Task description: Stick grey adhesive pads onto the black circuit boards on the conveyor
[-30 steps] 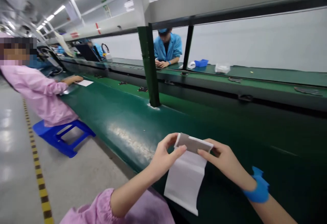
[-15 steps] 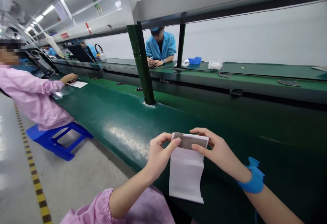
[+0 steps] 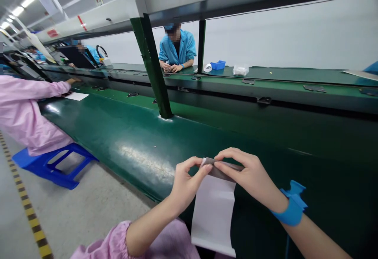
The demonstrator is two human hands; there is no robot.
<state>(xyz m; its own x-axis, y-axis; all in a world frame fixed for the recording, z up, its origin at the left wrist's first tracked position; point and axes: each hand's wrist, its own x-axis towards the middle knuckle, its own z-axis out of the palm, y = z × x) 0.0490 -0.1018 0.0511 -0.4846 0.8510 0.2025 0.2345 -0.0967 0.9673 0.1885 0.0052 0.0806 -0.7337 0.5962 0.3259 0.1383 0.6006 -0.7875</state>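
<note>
I have both hands up over the near edge of the table (image 3: 132,127), working on a white sheet (image 3: 213,215) with a grey strip (image 3: 221,175) along its top. My left hand (image 3: 185,182) pinches the left end of the grey strip, thumb on the face towards me and fingers going round behind. My right hand (image 3: 254,177), with a blue wristband (image 3: 291,211) below it, pinches the upper edge close beside my left thumb, thumb and forefinger nearly together; its other fingers are partly hidden. The white sheet hangs down towards me from my grip, slightly wavy, its lower edge free.

I'd judge the step in hand to be working that top edge with the fingertips (whether I'm folding the grey layer or parting it from the white, I cannot tell). As I see it, the next move calls for the left pinch to hold that end steady while the right works along the edge with light, even pressure, so the strip doesn't skew or crease. The lower part of the sheet has no hand on it, so a sharp tug could set it swinging
</note>
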